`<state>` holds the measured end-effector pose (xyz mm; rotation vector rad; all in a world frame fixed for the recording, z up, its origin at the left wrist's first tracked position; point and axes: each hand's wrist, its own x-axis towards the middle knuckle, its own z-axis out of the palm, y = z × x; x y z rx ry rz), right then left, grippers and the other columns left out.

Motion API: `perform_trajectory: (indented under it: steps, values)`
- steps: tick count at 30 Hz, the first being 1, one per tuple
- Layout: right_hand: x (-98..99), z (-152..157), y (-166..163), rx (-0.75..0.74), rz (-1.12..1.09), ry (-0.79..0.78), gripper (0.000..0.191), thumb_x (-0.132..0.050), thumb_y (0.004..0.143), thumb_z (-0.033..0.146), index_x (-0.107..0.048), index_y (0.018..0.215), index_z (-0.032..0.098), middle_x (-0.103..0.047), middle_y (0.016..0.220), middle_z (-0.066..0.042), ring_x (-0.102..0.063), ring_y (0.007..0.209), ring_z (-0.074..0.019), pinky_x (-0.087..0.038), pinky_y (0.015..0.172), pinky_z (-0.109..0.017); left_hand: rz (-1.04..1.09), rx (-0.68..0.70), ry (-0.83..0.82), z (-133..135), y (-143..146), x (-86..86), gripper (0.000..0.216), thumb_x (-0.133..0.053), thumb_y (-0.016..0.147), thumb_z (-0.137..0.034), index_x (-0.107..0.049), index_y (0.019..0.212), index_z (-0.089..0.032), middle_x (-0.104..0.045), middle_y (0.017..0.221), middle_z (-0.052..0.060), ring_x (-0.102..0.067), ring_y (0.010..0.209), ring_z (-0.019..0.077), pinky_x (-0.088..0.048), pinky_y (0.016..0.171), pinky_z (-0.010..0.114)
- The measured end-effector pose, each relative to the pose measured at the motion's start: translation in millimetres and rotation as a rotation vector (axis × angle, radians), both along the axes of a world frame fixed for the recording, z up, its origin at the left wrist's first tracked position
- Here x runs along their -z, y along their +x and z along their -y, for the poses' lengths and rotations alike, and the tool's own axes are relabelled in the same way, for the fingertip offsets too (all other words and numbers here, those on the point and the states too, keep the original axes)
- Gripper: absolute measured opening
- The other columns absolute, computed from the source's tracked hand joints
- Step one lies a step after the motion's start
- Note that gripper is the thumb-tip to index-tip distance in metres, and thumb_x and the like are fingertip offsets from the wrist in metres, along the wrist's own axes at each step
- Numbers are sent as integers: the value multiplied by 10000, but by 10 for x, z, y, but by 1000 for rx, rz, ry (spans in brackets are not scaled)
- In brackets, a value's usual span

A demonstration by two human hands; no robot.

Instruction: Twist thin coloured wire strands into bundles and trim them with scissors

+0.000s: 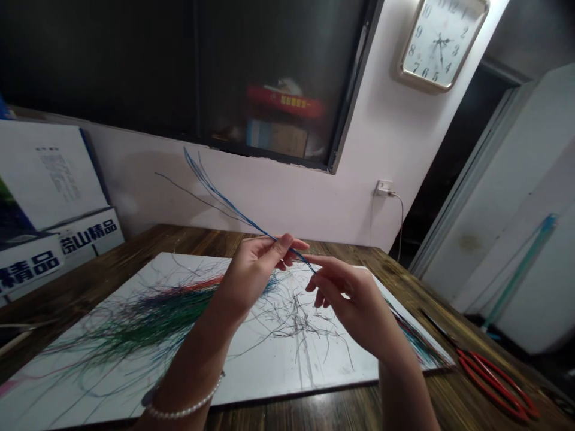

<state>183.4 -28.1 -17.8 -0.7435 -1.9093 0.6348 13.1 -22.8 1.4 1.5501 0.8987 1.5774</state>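
Observation:
My left hand point(258, 269) is raised above the white board point(287, 365), thumb and fingers pinched on a few thin blue strands point(224, 202) that fan up and to the left. My right hand point(350, 293) is just to the right, its fingertips pinching the lower end of the same strands. A pearl bracelet point(188, 408) circles my left wrist. On the board below lie a heap of green, red and blue strands point(157, 314) and scattered dark fibres point(299, 317).
The board rests on a dark wooden table point(449, 395). Red-handled scissors point(489, 377) lie at the right edge. Printed boxes point(49, 203) stand at the left. A wall clock point(442, 39), a dark window and a socket point(383, 188) are behind.

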Motion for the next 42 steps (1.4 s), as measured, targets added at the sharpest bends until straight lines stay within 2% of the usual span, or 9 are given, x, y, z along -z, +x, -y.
perform_trajectory:
  steps: [5, 8, 16, 18, 21, 25, 32, 37, 42]
  values:
    - [-1, -5, -35, 67, -95, 44, 207, -554, 842, 149, -686, 997, 191, -651, 653, 20, -591, 526, -77, -519, 504, -197, -29, 111, 27, 17, 44, 5, 256, -561, 861, -332, -748, 806, -167, -658, 691, 36, -574, 671, 123, -449, 646, 241]
    - [2, -19, -26, 95, -92, 131, 184, -562, 841, 125, -702, 941, 189, -650, 665, 20, -580, 517, -65, -505, 501, -187, -33, 117, 28, 18, 49, 11, 249, -563, 857, -315, -744, 796, -155, -647, 673, 35, -562, 654, 121, -451, 642, 243]
    - [10, 3, 51, 31, 2, 273, 436, -428, 771, -65, -713, 930, 225, -615, 692, 39, -553, 505, -40, -475, 514, -183, -58, 241, 29, 57, -29, -26, 277, -543, 858, -281, -712, 688, -142, -597, 606, 25, -517, 587, 108, -410, 565, 225]
    - [8, 10, 57, 20, 7, 251, 429, -436, 782, -51, -716, 924, 241, -633, 697, 42, -569, 509, -44, -481, 516, -182, -68, 248, 38, 61, -45, -31, 279, -540, 860, -270, -703, 674, -143, -592, 600, 22, -506, 577, 102, -399, 555, 219]
    - [0, 20, 49, 33, 5, 154, 266, -539, 831, 69, -714, 947, 231, -665, 664, 37, -618, 531, -68, -512, 539, -186, -60, 213, 54, 48, -68, -27, 273, -537, 864, -274, -700, 682, -152, -586, 595, 16, -497, 574, 99, -390, 550, 215]
    - [-22, 37, 22, 3, 83, 12, 207, -553, 866, 191, -696, 1014, 214, -616, 593, 43, -568, 444, -60, -481, 460, -171, -37, 157, 64, 25, -104, -17, 286, -543, 861, -303, -681, 654, -162, -580, 588, 13, -474, 551, 91, -367, 526, 212]
    - [-40, 54, 9, -122, 165, -68, 215, -537, 872, 193, -658, 699, 151, -546, 525, 45, -514, 402, -41, -412, 437, -162, -60, 114, 68, 21, -71, -15, 306, -529, 857, -310, -629, 610, -157, -530, 560, 3, -425, 524, 87, -324, 493, 220]
    - [-12, 66, 20, -196, 147, -155, 262, -554, 864, 208, -625, 622, 138, -524, 504, 45, -486, 359, -30, -369, 383, -149, -89, 72, 141, 20, -37, 2, 302, -511, 861, -268, -602, 593, -163, -501, 554, -8, -416, 524, 86, -310, 491, 224]
    - [-11, 68, 19, -178, 161, -183, 215, -568, 850, 205, -638, 656, 144, -547, 525, 37, -543, 410, -54, -414, 411, -159, -34, 24, 136, 9, -76, -11, 311, -512, 866, -304, -598, 602, -163, -492, 545, -8, -402, 511, 90, -298, 481, 234]
